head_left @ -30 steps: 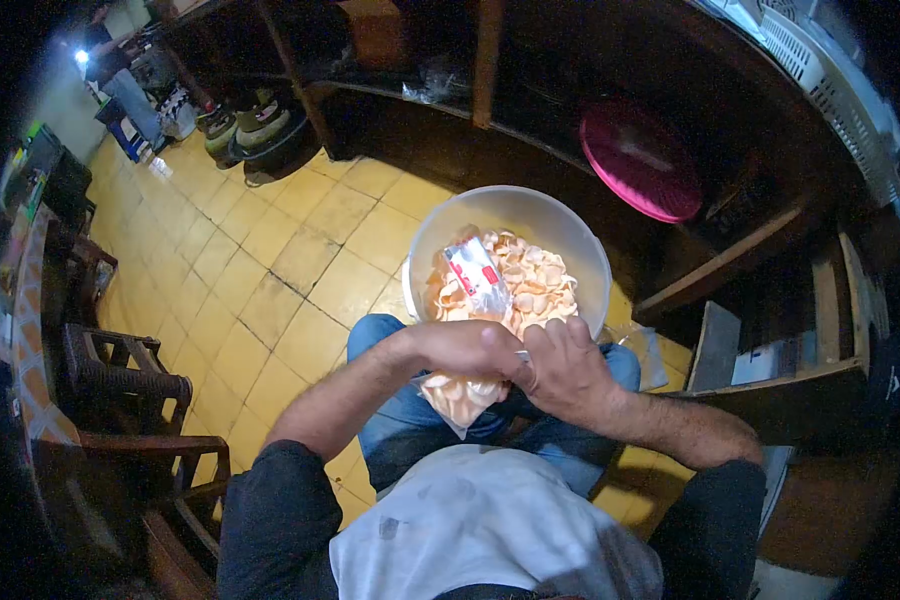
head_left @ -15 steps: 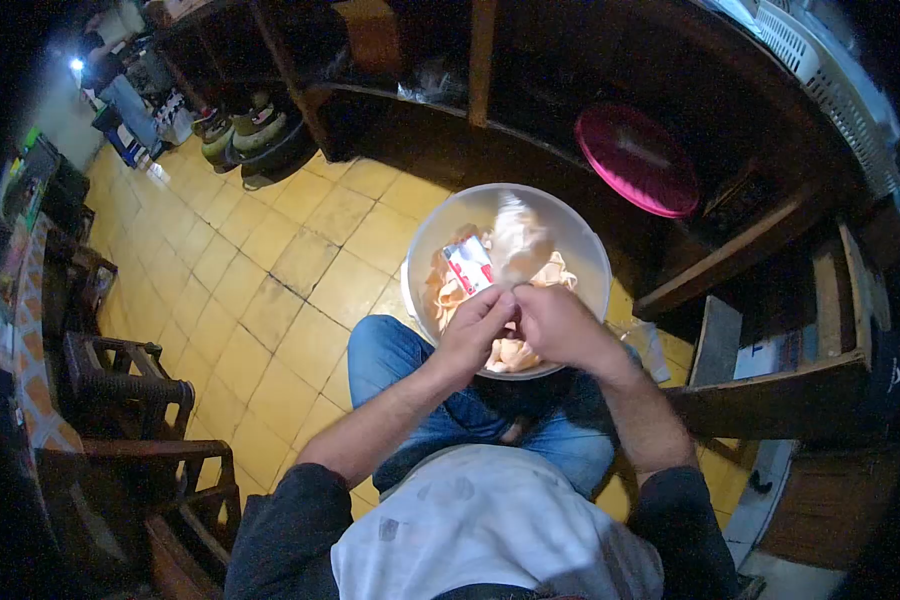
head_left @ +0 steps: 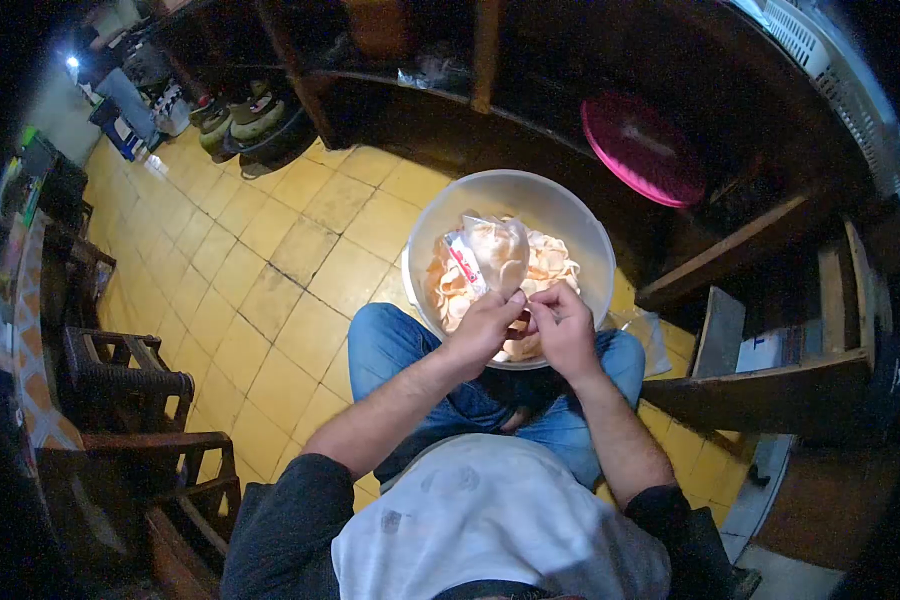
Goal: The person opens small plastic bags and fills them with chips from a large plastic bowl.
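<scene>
A clear plastic bag of pale orange crackers point(head_left: 500, 250) stands up out of my left hand point(head_left: 488, 328), whose fingers are closed round its gathered neck. Close beside it, my right hand point(head_left: 564, 328) is pinched at the bag's neck; what lies between its fingertips is too small to make out. Both hands are over the near side of a large whitish tub point(head_left: 595, 235). Loose, curled crackers point(head_left: 552, 262) fill the tub's bottom. Behind the bag on the left lies a white packet with red print point(head_left: 459, 255), partly covered.
The tub stands on yellow floor tiles point(head_left: 300, 240) before my crossed legs. Dark wooden shelving point(head_left: 485, 60) runs behind it, with a pink round lid or tray point(head_left: 642, 150). Green gas cylinders point(head_left: 258, 122) stand far left; a wooden chair point(head_left: 160, 440) is nearer. Clear plastic point(head_left: 653, 340) lies right of the tub.
My right hand has drawn slightly apart from the left, toward the right. The filled bag, blurred before, has tipped a little left and now shows sharply.
</scene>
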